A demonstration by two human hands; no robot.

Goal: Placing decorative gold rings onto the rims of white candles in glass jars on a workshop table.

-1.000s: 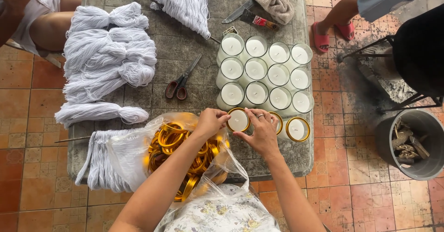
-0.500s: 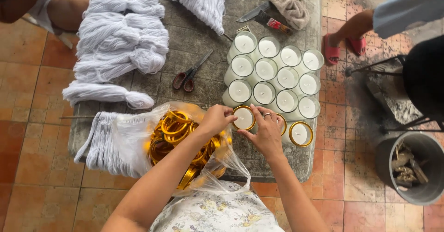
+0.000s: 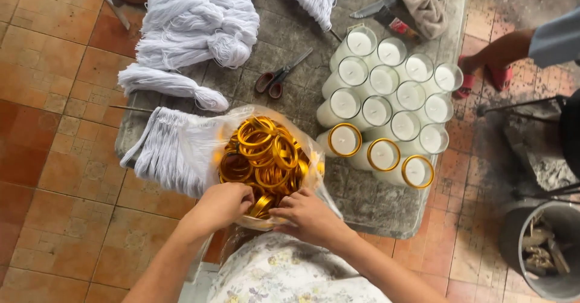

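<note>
Both hands are now working at the near rim of the clear plastic bag of shiny gold metal rings (image 3: pixel 263 158), lower centre of the frame. A second ago they were up at the glass jars of white wax (image 3: pixel 386 97), pressing a ring onto one; they have since pulled back to the bag. The left hand (image 3: pixel 220 205) is curling into the bag mouth, fingers closed among the rings, though whether it is gripping one I cannot tell. The right hand (image 3: pixel 308 215) is lying just beside it, fingers bent on the bag's edge, seemingly holding plastic, not a ring.

Three jars in the nearest row (image 3: pixel 380 155) are wearing gold rims; the rest behind are bare. Judging from this, one fitting is finished and another ring is being fetched.

Also on the grey stone table (image 3: pixel 374 200): white cord bundles (image 3: pixel 193 31) upper left, red-handled scissors (image 3: pixel 281 76) centre.
</note>
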